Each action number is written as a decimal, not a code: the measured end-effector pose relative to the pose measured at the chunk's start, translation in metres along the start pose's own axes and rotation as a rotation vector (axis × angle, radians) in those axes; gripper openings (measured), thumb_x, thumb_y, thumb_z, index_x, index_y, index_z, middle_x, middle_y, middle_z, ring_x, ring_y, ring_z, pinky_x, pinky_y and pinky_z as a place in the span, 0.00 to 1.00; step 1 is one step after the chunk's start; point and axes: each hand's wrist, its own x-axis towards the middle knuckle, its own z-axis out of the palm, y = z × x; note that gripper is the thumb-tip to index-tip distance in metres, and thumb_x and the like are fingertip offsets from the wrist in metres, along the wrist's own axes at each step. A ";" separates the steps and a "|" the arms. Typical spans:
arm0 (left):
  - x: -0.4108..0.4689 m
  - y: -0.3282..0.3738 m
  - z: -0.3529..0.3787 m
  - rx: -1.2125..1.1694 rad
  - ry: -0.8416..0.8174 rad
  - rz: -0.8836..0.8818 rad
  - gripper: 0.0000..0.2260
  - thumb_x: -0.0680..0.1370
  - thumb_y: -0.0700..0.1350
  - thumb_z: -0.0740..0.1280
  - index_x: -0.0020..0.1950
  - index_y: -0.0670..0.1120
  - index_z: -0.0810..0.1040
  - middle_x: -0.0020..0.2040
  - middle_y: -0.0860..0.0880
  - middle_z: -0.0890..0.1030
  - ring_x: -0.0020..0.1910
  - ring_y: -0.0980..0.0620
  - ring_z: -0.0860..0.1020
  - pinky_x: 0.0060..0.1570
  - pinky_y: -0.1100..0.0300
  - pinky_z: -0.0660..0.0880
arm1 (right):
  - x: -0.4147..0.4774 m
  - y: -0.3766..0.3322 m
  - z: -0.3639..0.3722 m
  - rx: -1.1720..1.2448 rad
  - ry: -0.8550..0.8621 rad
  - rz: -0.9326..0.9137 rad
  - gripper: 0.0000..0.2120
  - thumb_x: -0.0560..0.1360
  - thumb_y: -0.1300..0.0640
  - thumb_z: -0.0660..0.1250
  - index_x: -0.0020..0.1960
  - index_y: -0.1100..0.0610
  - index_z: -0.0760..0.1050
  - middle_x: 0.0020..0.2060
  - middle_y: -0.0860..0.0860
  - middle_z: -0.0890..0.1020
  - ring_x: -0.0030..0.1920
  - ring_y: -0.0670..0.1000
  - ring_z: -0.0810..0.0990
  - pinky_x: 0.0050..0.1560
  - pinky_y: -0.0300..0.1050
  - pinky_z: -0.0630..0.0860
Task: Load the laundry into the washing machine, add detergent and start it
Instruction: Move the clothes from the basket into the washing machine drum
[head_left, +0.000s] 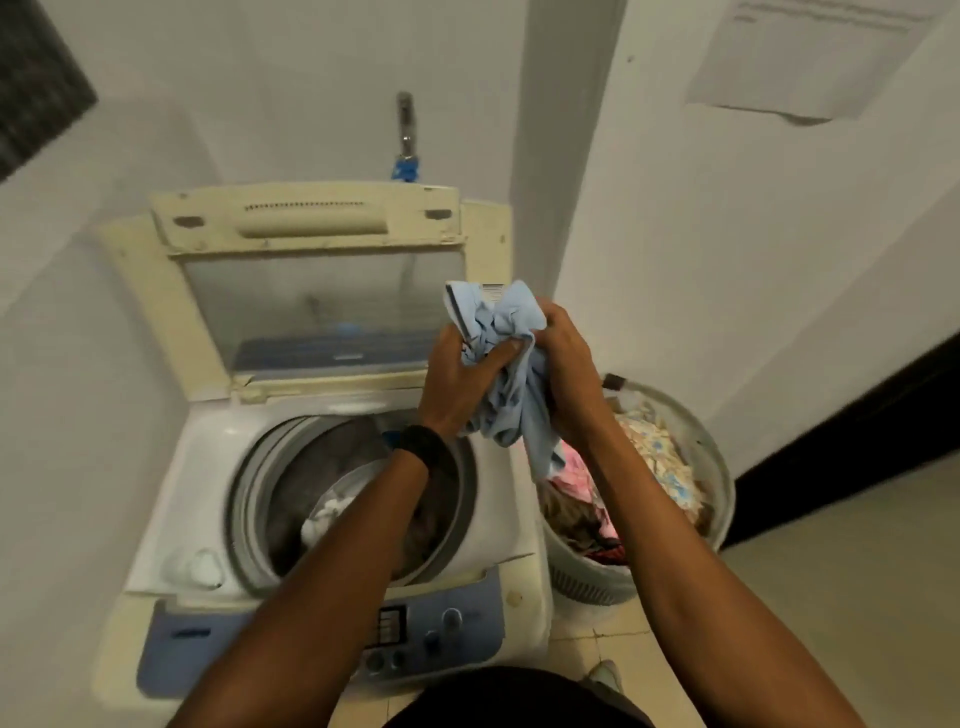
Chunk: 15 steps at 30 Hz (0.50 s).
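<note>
- Light-blue garment (506, 395), bunched up, is held btwn both grips above the right rim of the washing machine (176, 493); its lower end hangs down over the laundry basket (724, 467)
- Left grip (457, 376): fingers curled round the cloth's left side, thumb pressed into the folds; black wristband (422, 447) on that wrist
- Right grip (566, 353): closed round the cloth's right side, fingertips buried in the fabric
- Drum (311, 467) lies open under the left forearm; we see a white item (327, 514) in it w/ darker stuff, too blurred to name
- Lid (322, 296) is folded up at the back, clear window facing us
- Control panel (457, 623) along the front edge, w/ knobs & buttons, partly behind the forearm
- Basket stands on the floor (831, 597) just right of the machine; we can't tell if they touch; it holds mixed clothes (649, 457), pink & patterned cream
- Tap (405, 124) on the wall behind, blue fitting below it; paper sheet (800, 57) on the right wall
</note>
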 end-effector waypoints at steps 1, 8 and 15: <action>-0.006 -0.002 -0.014 0.018 0.032 -0.014 0.14 0.75 0.56 0.74 0.60 0.58 0.81 0.57 0.55 0.86 0.58 0.55 0.83 0.61 0.53 0.80 | -0.001 0.009 0.011 0.051 -0.044 -0.017 0.12 0.85 0.56 0.60 0.67 0.55 0.75 0.59 0.49 0.83 0.61 0.51 0.82 0.63 0.49 0.79; -0.046 -0.029 -0.108 0.111 0.249 -0.147 0.12 0.74 0.55 0.71 0.56 0.55 0.82 0.51 0.50 0.86 0.51 0.53 0.85 0.56 0.45 0.82 | -0.010 0.048 0.104 0.114 -0.256 0.059 0.02 0.83 0.59 0.65 0.53 0.56 0.73 0.45 0.50 0.83 0.47 0.50 0.83 0.50 0.45 0.81; -0.070 -0.058 -0.163 0.255 0.316 -0.345 0.24 0.74 0.49 0.75 0.68 0.49 0.74 0.61 0.51 0.80 0.61 0.51 0.79 0.65 0.50 0.77 | -0.015 0.085 0.155 -0.027 -0.407 0.110 0.09 0.81 0.54 0.69 0.56 0.58 0.74 0.48 0.56 0.82 0.49 0.55 0.84 0.52 0.48 0.82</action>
